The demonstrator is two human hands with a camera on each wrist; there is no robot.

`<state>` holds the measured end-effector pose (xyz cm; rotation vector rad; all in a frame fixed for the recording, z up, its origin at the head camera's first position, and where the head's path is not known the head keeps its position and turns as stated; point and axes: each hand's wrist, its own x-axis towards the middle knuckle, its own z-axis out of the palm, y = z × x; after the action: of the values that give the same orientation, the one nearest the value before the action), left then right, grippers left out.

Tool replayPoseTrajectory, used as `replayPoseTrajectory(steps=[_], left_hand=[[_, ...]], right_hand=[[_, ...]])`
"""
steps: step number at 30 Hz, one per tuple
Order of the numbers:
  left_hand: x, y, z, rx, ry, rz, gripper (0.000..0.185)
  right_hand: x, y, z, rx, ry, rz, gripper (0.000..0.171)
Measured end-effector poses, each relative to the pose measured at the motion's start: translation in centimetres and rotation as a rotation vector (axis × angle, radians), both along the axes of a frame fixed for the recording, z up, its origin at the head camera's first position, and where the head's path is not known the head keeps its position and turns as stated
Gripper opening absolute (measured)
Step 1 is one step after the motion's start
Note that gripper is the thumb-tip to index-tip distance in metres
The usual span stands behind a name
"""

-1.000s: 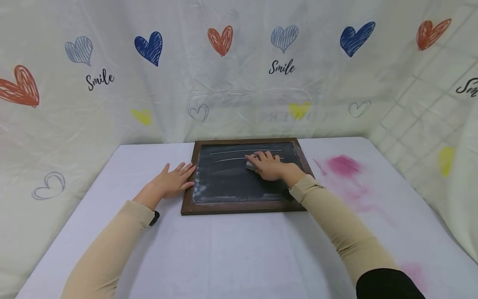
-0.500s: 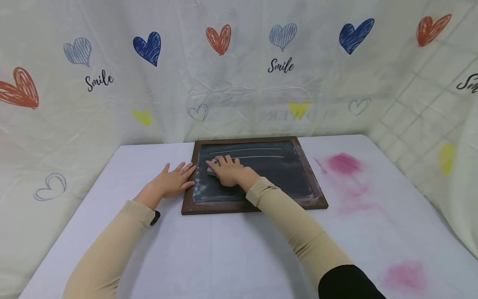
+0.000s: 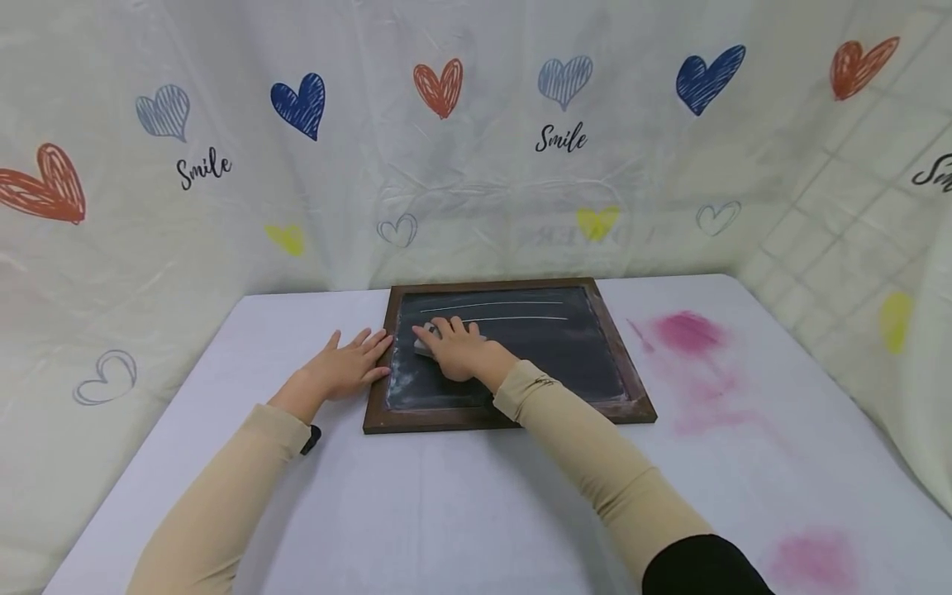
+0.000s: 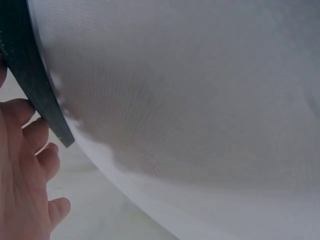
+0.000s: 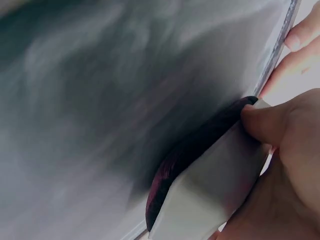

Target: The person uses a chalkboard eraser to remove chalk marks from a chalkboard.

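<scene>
Chalk lines (image 3: 491, 312) lay just beyond your right hand (image 3: 459, 350), which gripped the eraser (image 3: 424, 347); your left hand (image 3: 349, 368) lay flat.

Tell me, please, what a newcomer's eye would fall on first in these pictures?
Probably the dark chalkboard in its brown frame, lying mid-table, with two chalk lines near its far edge. The right hand presses a grey eraser onto its left part, while the left hand lies flat at the frame's left edge. Pink stains mark the white table to the right.
</scene>
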<state>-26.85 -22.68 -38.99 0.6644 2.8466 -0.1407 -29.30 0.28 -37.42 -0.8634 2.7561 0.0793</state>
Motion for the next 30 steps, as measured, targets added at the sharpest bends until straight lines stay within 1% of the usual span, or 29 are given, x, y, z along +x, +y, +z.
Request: replayPoseTrajectory(steps=[4, 8, 12, 15, 17, 21, 26, 30], left_hand=[[0.0, 0.0, 0.1, 0.000, 0.009, 0.002, 0.068], [-0.1, -0.1, 0.3, -0.001, 0.013, 0.002, 0.068], [-0.1, -0.2, 0.2, 0.000, 0.007, -0.004, 0.068], [0.1, -0.2, 0.2, 0.004, 0.005, -0.003, 0.068], [0.1, -0.2, 0.1, 0.006, 0.006, -0.005, 0.068], [0.2, -0.3, -0.1, -0.001, 0.003, -0.008, 0.067], [0.2, -0.2, 0.0, 0.000, 0.005, -0.012, 0.067], [0.1, -0.1, -0.1, 0.011, 0.009, -0.021, 0.068]], right_hand=[[-0.8, 1.3, 0.2, -0.004, -0.015, 0.005, 0.060], [-1.5, 3.0, 0.4, -0.009, -0.045, -0.011, 0.061], [-2.6, 5.3, 0.2, -0.015, -0.079, -0.041, 0.063], [-3.3, 7.5, -0.1, -0.040, -0.081, -0.062, 0.063], [-3.4, 9.1, -0.1, -0.045, -0.075, -0.078, 0.063], [-2.8, 12.6, 0.3, -0.060, -0.076, -0.106, 0.063], [-2.5, 17.1, 0.7, -0.093, -0.061, -0.163, 0.062], [-2.6, 19.4, 0.3, -0.119, -0.055, -0.204, 0.061]])
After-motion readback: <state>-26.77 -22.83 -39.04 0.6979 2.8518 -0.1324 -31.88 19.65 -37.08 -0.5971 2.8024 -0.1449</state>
